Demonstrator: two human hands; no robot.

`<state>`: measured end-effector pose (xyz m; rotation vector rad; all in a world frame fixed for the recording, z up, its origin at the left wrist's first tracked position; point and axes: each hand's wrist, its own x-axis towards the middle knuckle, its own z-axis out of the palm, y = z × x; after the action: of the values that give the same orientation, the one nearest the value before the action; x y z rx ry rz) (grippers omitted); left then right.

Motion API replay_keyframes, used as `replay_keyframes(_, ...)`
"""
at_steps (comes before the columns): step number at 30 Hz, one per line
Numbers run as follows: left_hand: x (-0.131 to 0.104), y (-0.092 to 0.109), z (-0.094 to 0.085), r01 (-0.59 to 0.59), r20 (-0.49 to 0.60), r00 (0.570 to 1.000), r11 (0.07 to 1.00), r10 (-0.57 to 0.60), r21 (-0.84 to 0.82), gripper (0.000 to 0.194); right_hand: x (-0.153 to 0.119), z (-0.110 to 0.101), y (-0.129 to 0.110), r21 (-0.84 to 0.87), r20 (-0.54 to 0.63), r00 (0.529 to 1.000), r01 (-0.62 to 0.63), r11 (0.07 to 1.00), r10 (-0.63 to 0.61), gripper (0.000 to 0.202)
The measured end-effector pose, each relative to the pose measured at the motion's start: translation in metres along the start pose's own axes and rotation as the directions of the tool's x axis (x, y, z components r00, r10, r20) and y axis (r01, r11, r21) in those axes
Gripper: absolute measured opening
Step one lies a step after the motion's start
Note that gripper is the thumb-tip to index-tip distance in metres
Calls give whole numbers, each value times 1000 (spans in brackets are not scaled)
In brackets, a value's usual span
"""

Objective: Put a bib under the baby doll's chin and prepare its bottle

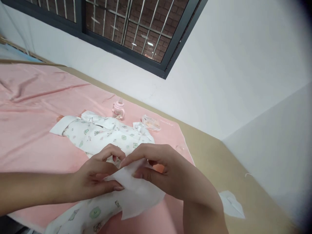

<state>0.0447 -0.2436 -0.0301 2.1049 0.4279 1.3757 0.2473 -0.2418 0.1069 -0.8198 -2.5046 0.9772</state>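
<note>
A thin white tissue or wipe hangs between my two hands, its lower corner loose. My left hand pinches its left edge between thumb and fingers. On the upper part, my right hand grips with thumb and bent fingers, the fingertips of both hands nearly meeting. Below and behind them lies a white baby outfit printed with green and grey animals. Small orange-brown ends show at two of its cuffs; whether a doll is inside I cannot tell. An orange patch shows behind my right fingers, mostly hidden.
A pink baby bottle with handles stands beyond the outfit, beside a clear plastic packet. Everything rests on a pink sheet over a tan surface. Another white tissue lies at right. A white wall and barred window rise behind.
</note>
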Motion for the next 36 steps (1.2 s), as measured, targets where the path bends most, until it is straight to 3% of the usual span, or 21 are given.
replay_keyframes(5, -3, 0, 0, -82, -73, 994, 994, 87, 71, 7, 0, -7, 4, -127, -143, 986, -100, 987, 82, 35)
replay_keyframes(9, -3, -2, 0, -128, -73, 988, 988, 135, 85, 6, -5, -30, 20, -55, -258, 960, -130, 990, 112, 30)
replay_keyframes(12, -2, -4, 2, -150, -33, 988, 989, 151, 17, 9, -11, -53, 43, 14, -390, 907, -164, 986, 157, 30)
replay_keyframes(14, 0, -2, 4, -93, 7, 996, 994, 94, -54, 15, -15, -66, 64, 75, -482, 852, -193, 978, 205, 31)
replay_keyframes(17, 10, 5, 5, 84, 30, 996, 987, -81, -136, 15, -16, -78, 100, 204, -564, 771, -217, 954, 296, 34)
replay_keyframes(19, 23, 12, 6, 253, 35, 967, 951, -251, -176, 8, -14, -80, 124, 301, -553, 749, -229, 926, 365, 35)
replay_keyframes(22, 52, 21, 7, 529, 89, 849, 831, -522, -172, 16, -11, -76, 161, 454, -507, 731, -222, 863, 456, 36)
replay_keyframes(24, 71, 24, 9, 601, 148, 796, 796, -587, -77, 15, -12, -71, 185, 541, -481, 708, -225, 811, 517, 35)
replay_keyframes(26, 87, 24, 13, 569, 197, 798, 820, -569, 61, 9, -14, -64, 207, 604, -468, 675, -227, 764, 570, 33)
replay_keyframes(30, 105, 15, 24, 418, 201, 860, 873, -470, 250, 6, -18, -48, 244, 701, -399, 652, -235, 673, 645, 23)
replay_keyframes(36, 107, 0, 37, 354, 182, 881, 863, -438, 361, 8, -17, -37, 275, 715, -414, 626, -225, 661, 661, 16)
